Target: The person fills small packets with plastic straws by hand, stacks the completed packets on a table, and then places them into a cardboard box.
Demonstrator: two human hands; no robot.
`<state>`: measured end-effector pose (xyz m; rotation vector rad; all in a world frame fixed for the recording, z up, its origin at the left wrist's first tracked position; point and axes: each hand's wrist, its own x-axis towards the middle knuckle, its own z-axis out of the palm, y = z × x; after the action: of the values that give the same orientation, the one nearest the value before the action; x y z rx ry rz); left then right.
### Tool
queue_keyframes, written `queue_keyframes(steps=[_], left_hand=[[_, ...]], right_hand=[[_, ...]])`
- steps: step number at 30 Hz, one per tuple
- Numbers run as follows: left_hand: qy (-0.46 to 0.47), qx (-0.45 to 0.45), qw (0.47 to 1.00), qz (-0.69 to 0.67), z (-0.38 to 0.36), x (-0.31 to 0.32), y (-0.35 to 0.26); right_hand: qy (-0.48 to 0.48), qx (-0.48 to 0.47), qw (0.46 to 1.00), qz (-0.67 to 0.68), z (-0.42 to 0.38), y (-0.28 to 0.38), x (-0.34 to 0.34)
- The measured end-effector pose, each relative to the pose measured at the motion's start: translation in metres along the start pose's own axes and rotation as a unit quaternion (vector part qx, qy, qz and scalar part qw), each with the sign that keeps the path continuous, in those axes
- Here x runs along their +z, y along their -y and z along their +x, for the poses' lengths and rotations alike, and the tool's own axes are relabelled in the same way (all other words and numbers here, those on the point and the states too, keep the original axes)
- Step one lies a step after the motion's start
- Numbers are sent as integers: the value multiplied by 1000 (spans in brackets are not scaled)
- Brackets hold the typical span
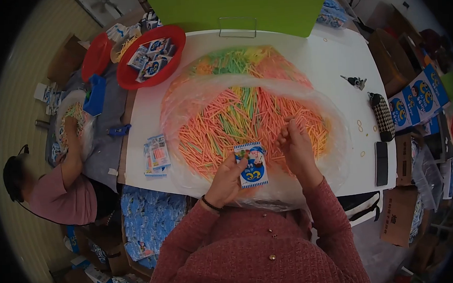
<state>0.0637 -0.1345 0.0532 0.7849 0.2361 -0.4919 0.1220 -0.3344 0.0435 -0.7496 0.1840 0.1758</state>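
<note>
My left hand grips a small blue-and-white printed packet by its left side, the front facing up. To the right of it, my right hand hovers over a heap of thin pink, yellow and green sticks. Its fingers are curled together, and what they hold, if anything, is too small to make out. The sticks lie in a large clear plastic bag, spread wide on the white table. Left of the bag lie clear packets with blue striped ends, with pink sticks showing inside.
A red basin of filled packets stands at the back left, before a green panel. Keys, a checked pouch and a phone lie on the right. Another person works at the left table.
</note>
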Motion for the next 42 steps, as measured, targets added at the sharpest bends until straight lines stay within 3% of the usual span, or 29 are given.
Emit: queue_keyframes(steps=[4, 5, 7, 9, 10, 12, 18, 20, 23, 24, 26, 28, 29, 31, 33, 34, 36, 37, 39, 40, 41, 42], left_hand=[[9, -52, 999, 1, -1, -10, 4], [8, -53, 999, 1, -1, -12, 6], [22, 7, 985, 168, -2, -14, 7], [20, 35, 972, 230, -3, -12, 4], [21, 65, 954, 292, -3, -11, 3], [18, 79, 949, 306, -2, -11, 3], [49, 110, 934, 337, 0, -15, 4], [74, 116, 918, 371, -3, -13, 3], [69, 75, 951, 293, -6, -13, 5], [72, 69, 936, 338, -8, -16, 2], [76, 62, 919, 381, -8, -20, 1], [65, 66, 936, 340, -5, -25, 3], [66, 66, 935, 341, -4, -25, 3], [45, 61, 976, 202, -1, -24, 2], [39, 44, 982, 180, -1, -17, -2], [32, 26, 987, 158, -2, -15, -3], [37, 34, 982, 180, 0, -16, -2], [41, 43, 977, 203, 0, -17, -1], [24, 68, 973, 218, -1, -14, 0], [12, 93, 968, 234, -1, -12, 1], [12, 93, 968, 234, -1, -11, 4], [-18, 147, 951, 271, -3, -8, 7]], right_hand=[[25, 76, 996, -49, -14, 4, -4], [15, 64, 997, -43, -18, 5, -1], [4, 55, 998, -36, -24, 9, 11], [61, -35, 994, -79, -32, 14, 28], [60, -33, 995, -78, -36, 14, 34], [157, -91, 976, -124, -43, 14, 43], [240, -101, 927, -269, -45, 6, 52], [218, -73, 938, -259, -40, 5, 51], [178, -25, 953, -242, -40, 4, 49], [160, -7, 959, -234, -41, 4, 49], [142, -44, 964, -219, -40, 5, 55], [123, -83, 968, -203, -35, 7, 53], [108, -47, 981, -157, -31, 9, 43], [93, -12, 989, -110, -28, 8, 28], [78, 87, 967, -228, -31, 5, 20], [77, 87, 967, -228, -34, 3, 22], [105, 41, 929, -351, -41, -4, 29], [106, 44, 929, -351, -41, -10, 23], [157, -64, 871, -460, -41, -22, 15], [157, -63, 872, -460, -42, -20, 19], [143, -2, 889, -435, -45, -14, 24], [128, 58, 902, -408, -46, -9, 30]])
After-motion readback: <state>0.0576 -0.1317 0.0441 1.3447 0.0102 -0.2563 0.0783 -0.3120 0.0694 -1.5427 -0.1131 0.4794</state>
